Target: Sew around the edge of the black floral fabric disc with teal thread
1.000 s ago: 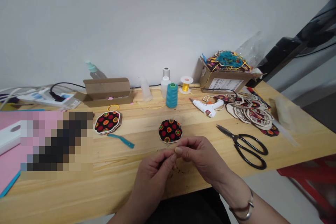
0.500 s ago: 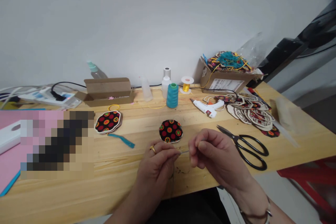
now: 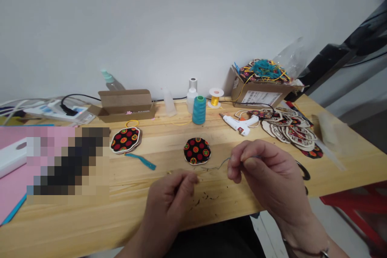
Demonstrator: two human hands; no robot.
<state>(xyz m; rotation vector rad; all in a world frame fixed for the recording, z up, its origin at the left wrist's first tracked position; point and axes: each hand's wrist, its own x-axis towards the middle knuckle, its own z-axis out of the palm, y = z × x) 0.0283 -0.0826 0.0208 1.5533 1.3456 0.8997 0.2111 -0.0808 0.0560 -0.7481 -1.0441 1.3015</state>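
Observation:
My right hand [image 3: 266, 173] is pinched on one end of a thin dark thread [image 3: 216, 167] that trails left over the wooden table [image 3: 90, 217]. My left hand [image 3: 172, 199] sits lower left, its fingers curled together near the thread's other end; whether it still holds the thread I cannot make out. Just behind the thread lies a round black fabric patch [image 3: 196, 150] with red and green dots. Small dark thread scraps [image 3: 205, 198] lie on the wood between my hands.
Black scissors [image 3: 304, 173] are mostly hidden behind my right hand. A teal thread cone [image 3: 198, 109], white glue gun [image 3: 240, 123], gold spool [image 3: 215, 96], patch stack [image 3: 125, 140], teal strip [image 3: 140, 161], open cardboard box [image 3: 123, 105], box of trims [image 3: 261, 82] and loose patches [image 3: 292, 131] stand around.
My hands have drawn apart: the right moved right and up, pulling the thread out longer, and now covers the scissors. The left dropped slightly toward the table's edge.

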